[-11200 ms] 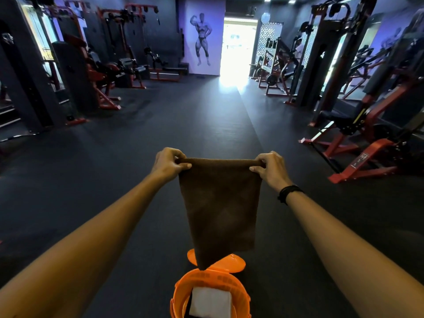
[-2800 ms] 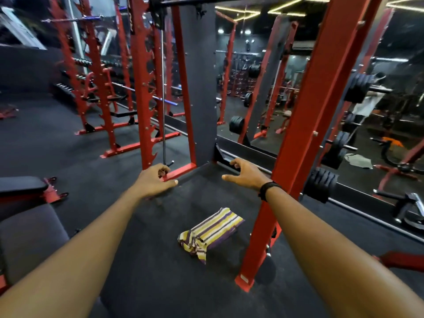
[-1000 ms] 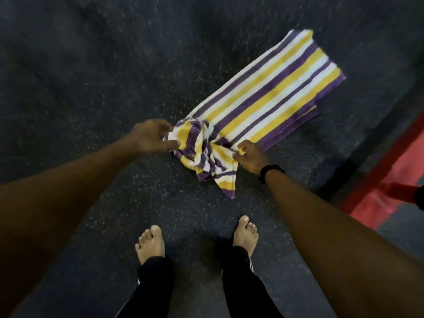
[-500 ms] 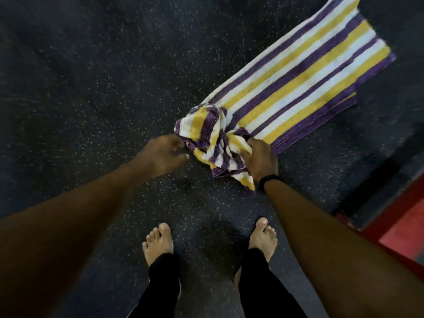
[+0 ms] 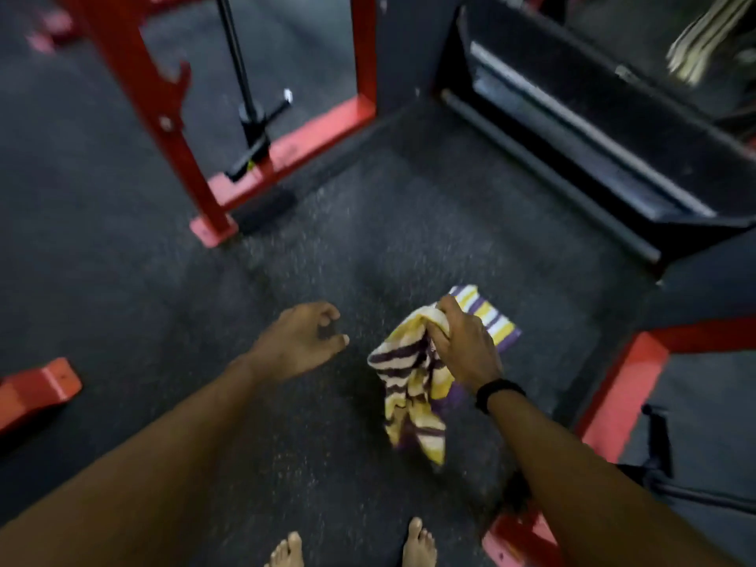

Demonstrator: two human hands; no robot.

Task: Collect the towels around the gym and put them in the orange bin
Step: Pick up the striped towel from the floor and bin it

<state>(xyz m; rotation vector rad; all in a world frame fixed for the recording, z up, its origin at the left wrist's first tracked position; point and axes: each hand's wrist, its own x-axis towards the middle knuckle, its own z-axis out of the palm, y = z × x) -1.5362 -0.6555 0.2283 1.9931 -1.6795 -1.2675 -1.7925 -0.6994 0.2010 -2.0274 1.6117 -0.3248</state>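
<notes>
My right hand (image 5: 464, 345) grips a bunched corner of the purple, yellow and white striped towel (image 5: 413, 386). The gathered part hangs below my fist, lifted off the dark rubber floor, while the towel's far end still shows beyond my knuckles, low near the floor. My left hand (image 5: 300, 339) hovers to the left of the towel with loosely curled fingers, holding nothing. The orange bin is not in view.
A red rack upright (image 5: 163, 120) and its foot stand ahead left, with a black bar holder (image 5: 253, 133) inside the frame. A black ledge under a mirror (image 5: 572, 128) runs at the upper right. Red frame feet (image 5: 613, 399) lie at the right and left (image 5: 37, 386).
My right hand has lifted the bunched towel off the floor. My left hand has let go and drawn away to the left. My view has risen, showing the rack again.
</notes>
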